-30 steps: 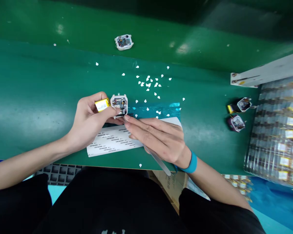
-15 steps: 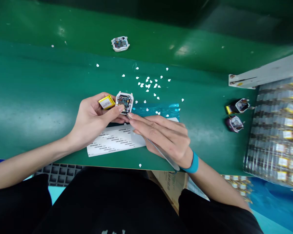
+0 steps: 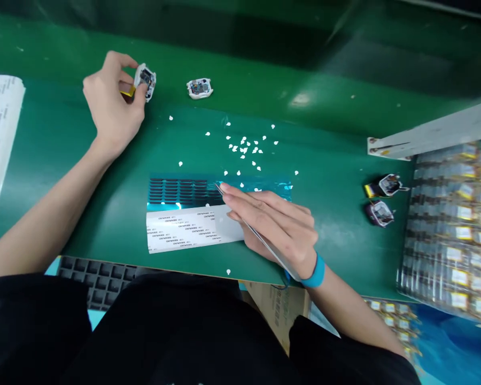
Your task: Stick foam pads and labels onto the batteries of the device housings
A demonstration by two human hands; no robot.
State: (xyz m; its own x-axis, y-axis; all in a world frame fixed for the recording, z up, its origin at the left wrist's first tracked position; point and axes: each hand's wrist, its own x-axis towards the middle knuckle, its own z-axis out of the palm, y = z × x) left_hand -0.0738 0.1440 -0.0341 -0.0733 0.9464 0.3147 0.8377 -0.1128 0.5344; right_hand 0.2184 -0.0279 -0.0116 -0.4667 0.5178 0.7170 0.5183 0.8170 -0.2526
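My left hand [image 3: 114, 99] is closed on a white smartwatch case [image 3: 146, 81] with its circuit board showing, at the back left of the green table. Part of a yellow-edged battery [image 3: 127, 89] shows between the fingers. My right hand [image 3: 278, 224] grips a pair of metal tweezers [image 3: 264, 243], whose tip points up and left. Beneath that tip lies a blue film sheet [image 3: 220, 199] bearing rows of thin black strips [image 3: 178, 191]. A white printed backing sheet [image 3: 184, 231] lies in front of it, partly under my right hand.
A second white watch case [image 3: 199, 88] sits at the back. White round stickers [image 3: 243, 148] are scattered mid-table. At right are two watch units, one with a dark purple case [image 3: 380, 213], and clear trays [image 3: 457, 235] of batteries. Another printed sheet [image 3: 2, 139] lies far left.
My left hand has carried the watch case and battery away from the tweezers, to the back left. That uncovers the black strips. My right hand stays almost in place with the tweezers.
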